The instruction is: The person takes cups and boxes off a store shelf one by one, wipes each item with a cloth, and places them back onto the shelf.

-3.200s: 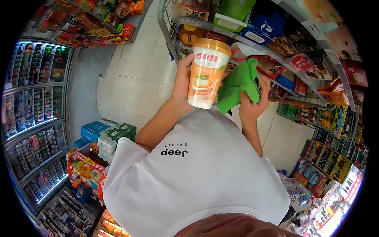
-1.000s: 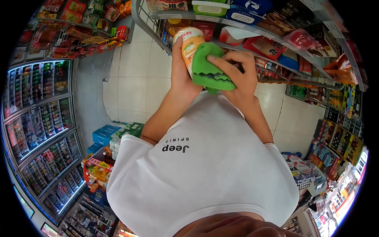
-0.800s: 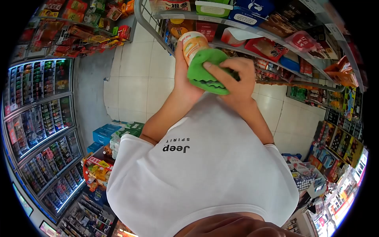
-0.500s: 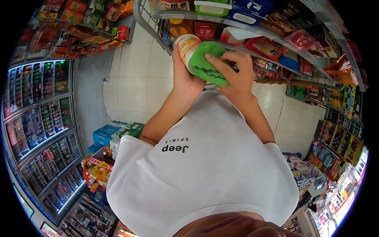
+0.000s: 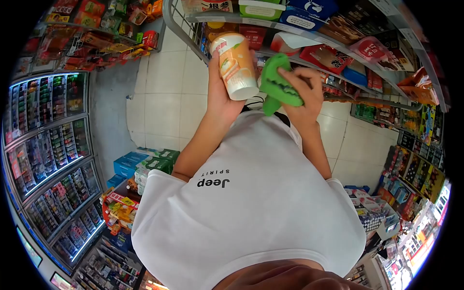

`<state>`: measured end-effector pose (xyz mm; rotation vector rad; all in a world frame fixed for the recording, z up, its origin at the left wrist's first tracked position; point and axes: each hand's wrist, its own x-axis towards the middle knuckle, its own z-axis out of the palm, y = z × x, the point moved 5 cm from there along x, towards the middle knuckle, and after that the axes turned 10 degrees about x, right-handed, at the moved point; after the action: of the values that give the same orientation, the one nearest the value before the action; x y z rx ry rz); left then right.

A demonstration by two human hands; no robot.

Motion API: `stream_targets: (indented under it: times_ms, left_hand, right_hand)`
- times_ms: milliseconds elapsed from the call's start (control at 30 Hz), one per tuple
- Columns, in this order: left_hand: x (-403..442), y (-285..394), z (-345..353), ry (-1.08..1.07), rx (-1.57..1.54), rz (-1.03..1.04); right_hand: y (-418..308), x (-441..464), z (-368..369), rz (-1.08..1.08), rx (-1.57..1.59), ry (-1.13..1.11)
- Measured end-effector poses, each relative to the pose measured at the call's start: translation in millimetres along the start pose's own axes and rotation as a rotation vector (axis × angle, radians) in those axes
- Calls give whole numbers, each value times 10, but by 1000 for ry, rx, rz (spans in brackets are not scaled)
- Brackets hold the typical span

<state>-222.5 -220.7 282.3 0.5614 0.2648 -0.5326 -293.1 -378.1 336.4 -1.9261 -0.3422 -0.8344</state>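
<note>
My left hand [image 5: 222, 92] is wrapped round an orange and white paper cup [image 5: 235, 67], which is tilted, its white end towards me. Printed on its side are a fruit-like picture and red lettering. Just to the right, my right hand [image 5: 305, 94] grips a bunched green cloth [image 5: 280, 87] with a wavy edge. The cloth is now apart from the cup. Part of my left fingers is hidden behind the cup.
Right in front stands a metal shelf [image 5: 290, 29] with packaged goods. Lit drink coolers [image 5: 48, 121] line the left side, and bagged snacks [image 5: 96, 34] hang at the upper left. Stacked cartons [image 5: 130, 164] sit by my left elbow. Pale floor tiles [image 5: 162, 72] lie below.
My right hand has drawn the green cloth off the cup to the right. The cup has turned in my left hand, and more of its printed side shows.
</note>
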Motion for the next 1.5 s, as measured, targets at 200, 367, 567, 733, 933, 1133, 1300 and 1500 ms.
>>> stream_targets:
  times_ms: [200,367,567,733,933,1133,1300,1500]
  left_hand:
    - [-151,-55,101,-35,82,-104]
    - [-111,6,33,-29,178,6]
    - [-242,-89,-6,40,321,29]
    - [-178,24,-202,-32,426,29]
    - [-195,-32,-225,-17,585,113]
    - [-152,81,-147,-49,461,55]
    - [-252,-38,-274,-44,611,81]
    - [-213,7,-450,-63,406,23]
  right_hand:
    - [5,74,81,70,118,-79]
    - [-192,-100,162,-85,253,-214]
    - [-107,109,225,65,170,-81]
    - [-284,-65,307,-101,207,-237]
    - [-176,102,253,-49,104,-48]
    - [-334,-171,412,-212,100,-414]
    - [-239,58,292,-100,26,-82]
    - [-302,-164,430,-160,209,-356]
